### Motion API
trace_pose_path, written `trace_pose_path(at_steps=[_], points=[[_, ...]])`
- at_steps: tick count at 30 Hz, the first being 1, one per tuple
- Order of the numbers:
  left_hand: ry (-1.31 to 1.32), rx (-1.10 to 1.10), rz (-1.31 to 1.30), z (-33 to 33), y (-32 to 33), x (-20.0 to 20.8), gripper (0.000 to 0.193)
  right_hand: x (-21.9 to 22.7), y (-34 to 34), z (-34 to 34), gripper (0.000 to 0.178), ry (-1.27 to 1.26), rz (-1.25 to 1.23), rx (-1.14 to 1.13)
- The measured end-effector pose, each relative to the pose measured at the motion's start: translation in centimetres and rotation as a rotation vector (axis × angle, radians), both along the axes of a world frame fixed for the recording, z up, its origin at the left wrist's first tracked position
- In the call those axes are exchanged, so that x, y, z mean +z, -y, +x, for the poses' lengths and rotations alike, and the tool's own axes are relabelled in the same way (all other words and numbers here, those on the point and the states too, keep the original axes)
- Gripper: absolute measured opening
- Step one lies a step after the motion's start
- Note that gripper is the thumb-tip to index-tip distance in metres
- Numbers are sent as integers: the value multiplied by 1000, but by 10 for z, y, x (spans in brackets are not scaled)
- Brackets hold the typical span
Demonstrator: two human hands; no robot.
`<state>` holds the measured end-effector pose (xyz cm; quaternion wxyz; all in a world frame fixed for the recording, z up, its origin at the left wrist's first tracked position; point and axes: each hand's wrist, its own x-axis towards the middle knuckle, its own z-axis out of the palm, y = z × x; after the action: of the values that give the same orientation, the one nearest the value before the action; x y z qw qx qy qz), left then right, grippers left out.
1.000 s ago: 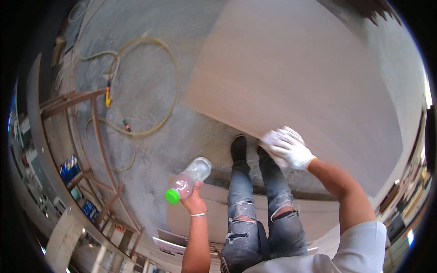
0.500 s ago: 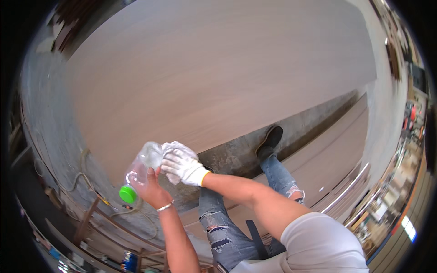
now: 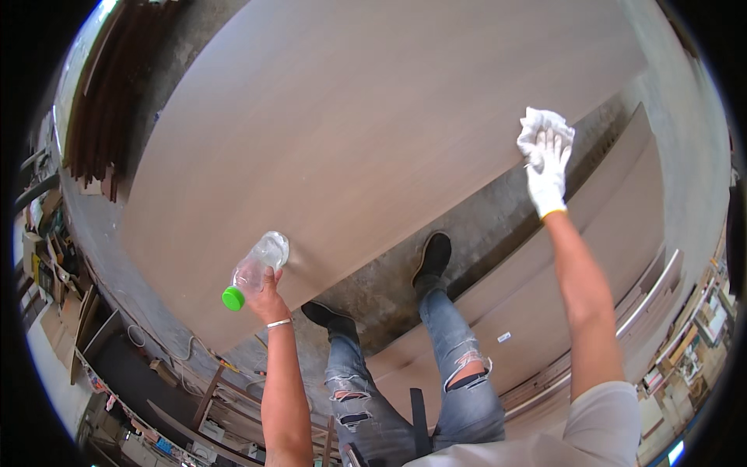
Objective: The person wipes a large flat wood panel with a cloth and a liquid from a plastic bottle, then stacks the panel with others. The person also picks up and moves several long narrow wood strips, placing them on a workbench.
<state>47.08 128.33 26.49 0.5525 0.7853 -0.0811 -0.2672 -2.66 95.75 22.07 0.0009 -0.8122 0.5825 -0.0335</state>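
- Grey concrete floor (image 3: 389, 300) shows between two brown areas of board, running diagonally across the middle of the frame.
- One large smooth brown panel (image 3: 373, 132) fills most of the upper and central frame, its edges bowed by the lens.
- Brown boards (image 3: 545, 265) lie at the lower right, with a small white label (image 3: 504, 337) on one of them; a long pale strip (image 3: 650, 300) lies farther right.
- Left grip (image 3: 268, 300), bare and with a white band (image 3: 279, 322) at the wrist, is clamped around a clear plastic bottle (image 3: 261, 261) left of centre.
- That bottle tilts, its green cap (image 3: 233, 298) toward the lower left and its base toward the upper right, seen against the panel; whether its base touches the panel cannot be told.
- Right grip (image 3: 548, 167), in a white knitted glove (image 3: 548, 191) with a yellow cuff edge, reaches to the right of the frame.
- Its fingers lie extended over a crumpled white cloth (image 3: 545, 123) at the panel's lower right edge; whether they pinch it cannot be told.
- Dark shoes (image 3: 437, 255) and ripped blue jeans (image 3: 467, 401) show at lower centre.
- Long dark brown strips (image 3: 109, 93) lie stacked at the upper left, with mixed workshop clutter (image 3: 58, 272) below them along the left rim.
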Motion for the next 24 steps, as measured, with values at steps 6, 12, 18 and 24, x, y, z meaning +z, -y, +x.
trace_pose_path(at_steps=[6,12,18,24], points=[[-76,89,94,19,5,-6,56,2,-133,229,52,-170,780,195],[-109,45,115,22,-8,-13,58,16,-26,135,37,-7,277,594],[91,30,122,14,-11,-25,61,25,61,204,27,100,3,234],[10,241,68,-12,26,-1,60,15,-19,540,42,495,409,1174]])
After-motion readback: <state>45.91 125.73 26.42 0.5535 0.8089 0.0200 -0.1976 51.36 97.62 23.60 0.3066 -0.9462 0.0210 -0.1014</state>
